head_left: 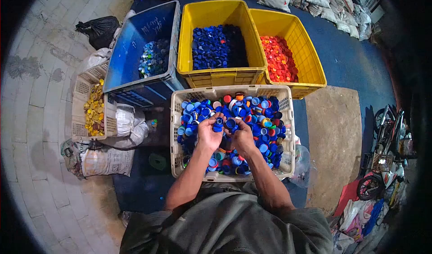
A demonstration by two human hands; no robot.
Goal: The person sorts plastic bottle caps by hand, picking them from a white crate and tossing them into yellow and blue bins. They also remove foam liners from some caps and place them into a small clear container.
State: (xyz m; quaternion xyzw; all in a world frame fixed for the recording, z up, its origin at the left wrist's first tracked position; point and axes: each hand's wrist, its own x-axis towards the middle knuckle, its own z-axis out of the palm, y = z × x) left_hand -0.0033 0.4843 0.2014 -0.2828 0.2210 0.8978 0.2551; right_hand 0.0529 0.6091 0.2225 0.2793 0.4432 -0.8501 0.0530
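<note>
Below me is a white plastic crate (290, 132) full of mixed bottle caps, mostly blue, with some red, orange, green and white ones. Above the pile, my left hand (209, 136) is palm up, its fingers curled around a few dark blue bottle caps (218, 127). Close beside it, my right hand (243, 139) pinches a dark blue bottle cap (231, 123) between thumb and fingers. The two hands are nearly touching over the middle of the crate.
Beyond the crate stand a blue bin (123, 72) with light blue caps, a yellow bin (225, 76) with dark blue caps, and another yellow bin (312, 69) with red-orange caps. A smaller crate (81, 90) of yellow caps is at left. Sacks (108, 162) lie below it.
</note>
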